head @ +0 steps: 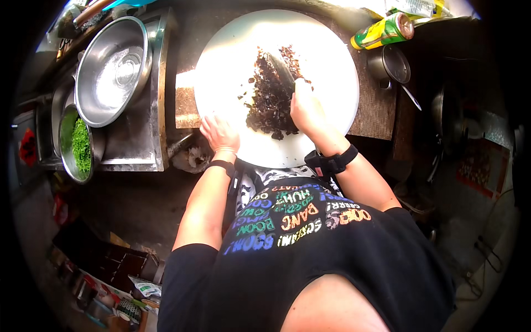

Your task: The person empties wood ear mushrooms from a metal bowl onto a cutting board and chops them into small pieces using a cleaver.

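A round white cutting board (224, 62) lies before me in bright light. Dark chopped food (269, 95), perhaps wood ear mushroom, is heaped on its middle. My right hand (308, 106) grips a knife (282, 70), whose blade points away from me and cuts through the heap. The fingers cover the knife's handle. At the board's near left edge, my left hand (220, 133) rests flat with its fingers spread and holds nothing.
To the left, a large steel basin (112, 74) stands by the sink counter; below it a metal bowl (96, 145) holds chopped greens (81, 145). A green and yellow can (383, 31) lies at the back right, above a small long-handled pot (396, 64). The brown tabletop (373, 112) ends beneath the board.
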